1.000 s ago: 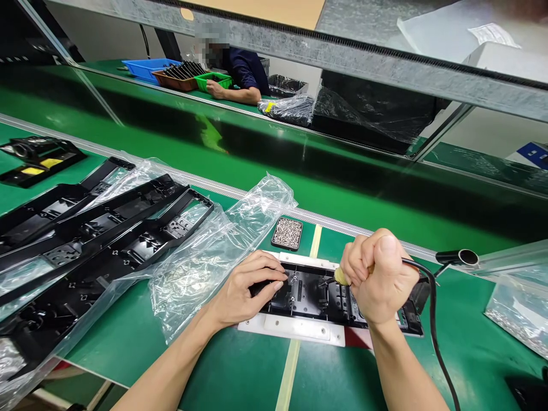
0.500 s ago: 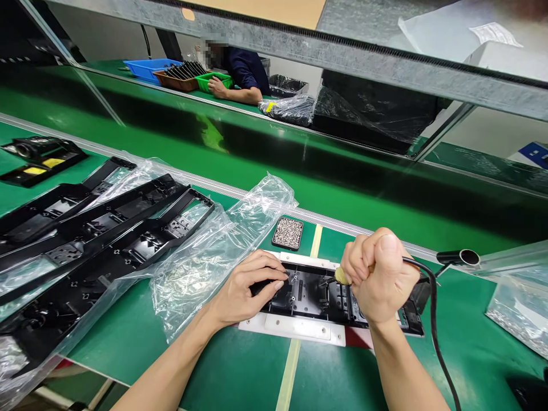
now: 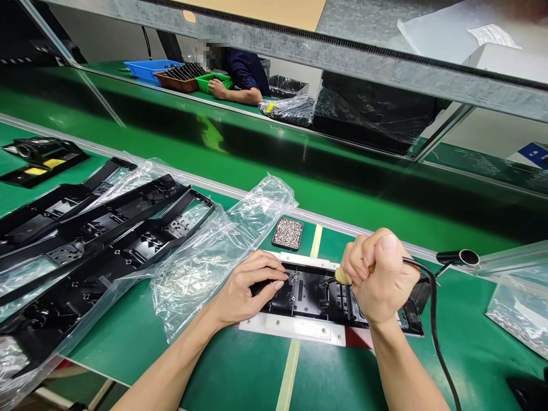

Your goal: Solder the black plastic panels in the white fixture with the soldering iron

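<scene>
A long black plastic panel [image 3: 306,292] lies inner side up in a white fixture [image 3: 299,326] on the green table. My right hand [image 3: 379,274] is wrapped in a fist round the yellowish handle of a soldering iron [image 3: 341,276], whose tip points down-left into the panel's middle. Over the panel's left end my left hand [image 3: 252,282] rests with thumb and fingertips drawn together; anything between them is too small to make out. Behind the fixture sits a small black tray [image 3: 288,233] full of tiny metal pieces.
More black panels [image 3: 107,245] lie at left on clear plastic film [image 3: 192,285]. At right stand a metal tube holder [image 3: 460,258] and a bag of small parts [image 3: 520,314]; the black cord [image 3: 434,319] hangs nearby. Across the green belt [image 3: 265,154], a co-worker's arm [image 3: 242,94] rests by bins.
</scene>
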Motion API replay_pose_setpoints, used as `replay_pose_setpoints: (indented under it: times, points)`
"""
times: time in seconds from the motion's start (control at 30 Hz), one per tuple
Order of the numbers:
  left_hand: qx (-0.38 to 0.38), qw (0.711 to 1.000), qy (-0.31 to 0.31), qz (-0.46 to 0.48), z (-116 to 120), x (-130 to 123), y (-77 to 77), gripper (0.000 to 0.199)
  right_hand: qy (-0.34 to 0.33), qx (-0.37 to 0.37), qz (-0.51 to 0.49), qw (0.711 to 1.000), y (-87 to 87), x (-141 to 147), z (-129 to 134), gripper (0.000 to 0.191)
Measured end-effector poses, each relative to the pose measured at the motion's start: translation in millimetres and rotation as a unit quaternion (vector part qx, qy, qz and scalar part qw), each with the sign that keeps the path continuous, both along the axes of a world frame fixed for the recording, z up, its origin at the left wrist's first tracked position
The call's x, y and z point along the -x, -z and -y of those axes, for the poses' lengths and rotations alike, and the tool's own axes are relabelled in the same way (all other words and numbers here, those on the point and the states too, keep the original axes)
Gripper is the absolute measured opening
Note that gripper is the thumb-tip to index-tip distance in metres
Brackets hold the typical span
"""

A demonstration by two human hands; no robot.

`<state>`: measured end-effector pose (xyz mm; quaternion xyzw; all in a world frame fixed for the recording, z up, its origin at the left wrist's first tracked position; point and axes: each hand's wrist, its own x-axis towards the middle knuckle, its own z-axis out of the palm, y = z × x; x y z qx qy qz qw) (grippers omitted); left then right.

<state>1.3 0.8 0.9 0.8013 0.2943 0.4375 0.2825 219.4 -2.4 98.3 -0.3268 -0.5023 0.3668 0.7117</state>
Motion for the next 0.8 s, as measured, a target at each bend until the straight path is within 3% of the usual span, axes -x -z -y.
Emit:
replay_pose_setpoints:
  times: [0.8]
  points:
    - [0.009, 1.000, -0.001, 0.001, 0.4, 0.2, 1.5, 0.018, -0.011, 0.012, -0.008, 1.000, -0.5, -0.2, 0.5, 0.044]
